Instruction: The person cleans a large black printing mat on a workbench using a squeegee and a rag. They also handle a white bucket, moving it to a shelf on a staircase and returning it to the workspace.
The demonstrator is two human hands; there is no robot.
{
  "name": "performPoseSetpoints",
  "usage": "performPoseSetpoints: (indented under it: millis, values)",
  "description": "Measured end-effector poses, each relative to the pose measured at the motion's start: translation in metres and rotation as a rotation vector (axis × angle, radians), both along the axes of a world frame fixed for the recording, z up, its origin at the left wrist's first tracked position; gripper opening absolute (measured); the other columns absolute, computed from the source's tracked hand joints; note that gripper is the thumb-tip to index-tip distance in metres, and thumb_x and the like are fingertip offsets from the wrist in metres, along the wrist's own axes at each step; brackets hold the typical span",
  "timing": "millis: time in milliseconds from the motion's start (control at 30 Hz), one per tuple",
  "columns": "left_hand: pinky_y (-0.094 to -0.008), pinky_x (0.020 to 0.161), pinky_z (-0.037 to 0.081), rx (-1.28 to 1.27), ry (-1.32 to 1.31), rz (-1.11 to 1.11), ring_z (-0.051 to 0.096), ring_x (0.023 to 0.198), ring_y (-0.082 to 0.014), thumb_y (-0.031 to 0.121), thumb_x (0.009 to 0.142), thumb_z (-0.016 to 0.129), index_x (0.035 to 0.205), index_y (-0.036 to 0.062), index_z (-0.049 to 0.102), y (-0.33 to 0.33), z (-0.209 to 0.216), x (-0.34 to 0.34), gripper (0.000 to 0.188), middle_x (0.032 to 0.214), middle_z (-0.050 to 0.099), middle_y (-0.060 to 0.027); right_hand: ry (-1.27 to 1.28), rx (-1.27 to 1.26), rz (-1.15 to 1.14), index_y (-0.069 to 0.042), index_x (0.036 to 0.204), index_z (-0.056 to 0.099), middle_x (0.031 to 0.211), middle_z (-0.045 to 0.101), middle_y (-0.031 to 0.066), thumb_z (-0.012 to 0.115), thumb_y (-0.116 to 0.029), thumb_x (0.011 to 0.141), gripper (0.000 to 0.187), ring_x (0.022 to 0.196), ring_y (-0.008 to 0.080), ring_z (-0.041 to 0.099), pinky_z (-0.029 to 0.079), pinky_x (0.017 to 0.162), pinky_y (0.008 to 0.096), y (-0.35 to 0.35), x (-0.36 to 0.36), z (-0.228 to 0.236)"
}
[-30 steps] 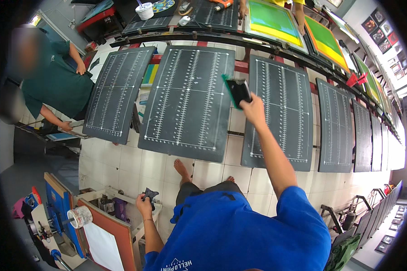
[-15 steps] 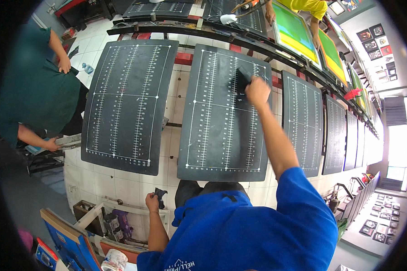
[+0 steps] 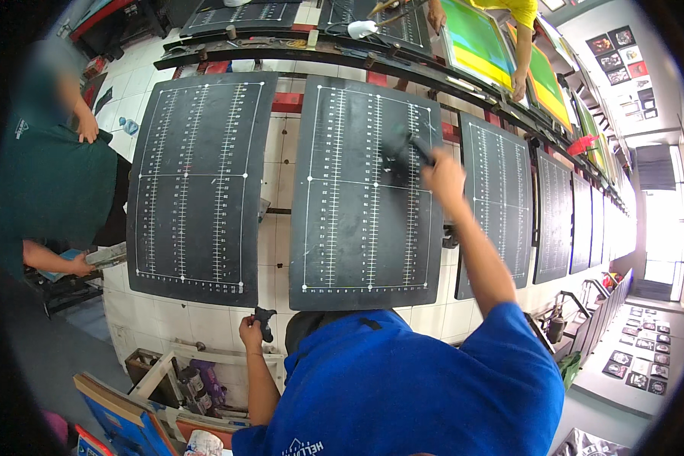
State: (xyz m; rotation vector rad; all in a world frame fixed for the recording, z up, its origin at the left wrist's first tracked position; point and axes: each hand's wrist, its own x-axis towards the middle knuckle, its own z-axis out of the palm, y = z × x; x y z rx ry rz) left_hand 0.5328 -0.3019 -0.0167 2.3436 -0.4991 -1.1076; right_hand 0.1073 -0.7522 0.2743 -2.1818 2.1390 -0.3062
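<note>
My right hand point(image 3: 444, 178) is closed on the handle of a black handled tool point(image 3: 424, 150), whose wide head is smeared by motion, so its kind is hard to make out. The tool is over the upper right part of a black printing board point(image 3: 349, 228) with white ruled scales, straight in front of me. Low at my left side, my left hand point(image 3: 251, 334) pinches a crumpled black cloth point(image 3: 264, 324). That cloth hangs near the lower right corner of a second ruled board point(image 3: 205, 213).
More black boards point(image 3: 498, 205) stand in a row to the right. A dark rail point(image 3: 281, 59) runs behind them. Across it, a person in yellow handles colourful screen frames point(image 3: 475, 45). Another person point(image 3: 61, 175) stands at left. Wooden frames point(image 3: 121, 410) lean at lower left.
My right hand has moved nearer and slightly right, and the tool's handle now slants differently. The left hand still holds the cloth. The whole view has shifted a little.
</note>
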Motion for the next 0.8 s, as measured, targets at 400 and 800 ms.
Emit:
performPoseSetpoints:
  millis: [400, 800]
  values:
    - [-0.0280, 0.066, 0.049, 0.046, 0.031, 0.114, 0.059, 0.071, -0.0145, -0.002, 0.075, 0.061, 0.091, -0.0020, 0.062, 0.114, 0.021, -0.009, 0.016, 0.080, 0.064, -0.0067, 0.145, -0.086, 0.248, -0.018, 0.113, 0.066, 0.109, 0.067, 0.0067, 0.064, -0.006, 0.073, 0.043, 0.101, 0.0289, 0.065, 0.054, 0.084, 0.0392, -0.127, -0.066, -0.040]
    - [-0.0297, 0.075, 0.049, -0.047, 0.087, 0.032, 0.060, 0.078, -0.0176, 0.002, 0.075, 0.064, 0.097, -0.0017, 0.064, 0.066, -0.006, -0.031, 0.022, 0.085, 0.064, -0.0077, 0.007, 0.145, 0.127, -0.016, 0.109, 0.069, 0.102, 0.070, 0.0111, 0.064, -0.006, 0.064, 0.047, 0.090, 0.0335, 0.067, 0.055, 0.080, 0.0416, 0.101, -0.043, 0.000]
